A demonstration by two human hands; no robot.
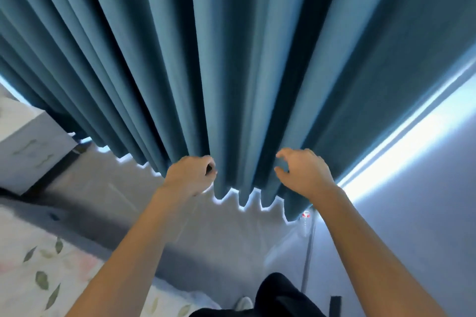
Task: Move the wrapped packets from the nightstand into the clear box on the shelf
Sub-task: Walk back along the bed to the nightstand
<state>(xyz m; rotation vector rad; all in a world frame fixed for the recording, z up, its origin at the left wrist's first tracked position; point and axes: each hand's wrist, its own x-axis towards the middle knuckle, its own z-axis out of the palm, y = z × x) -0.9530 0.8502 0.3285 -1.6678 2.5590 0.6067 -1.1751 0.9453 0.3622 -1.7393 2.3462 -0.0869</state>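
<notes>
Both of the person's arms reach forward toward a pleated teal curtain (231, 59) that fills most of the view. The left hand (189, 176) is curled into a loose fist against a fold near the hem; whether any cloth is caught inside the curl cannot be told from this angle. The right hand (302, 172) hovers just beside the neighbouring folds with its fingers spread and bent, thumb and forefinger apart, holding nothing.

Neither the wrapped packets nor the clear box appears anywhere in the picture, and no shelf shows either. The only likely candidate for the nightstand is the pale cabinet (28, 144) at the far left edge (its top is cut off by the frame, so what lies on it is hidden). That piece stands well apart from both hands, off to the person's left and beyond the corner of the leaf-patterned bedding (38, 265).

The judgement that follows: the coming move turns on a swing leftward, with the left hand the nearer of the two, and the carrying has probably not begun
</notes>
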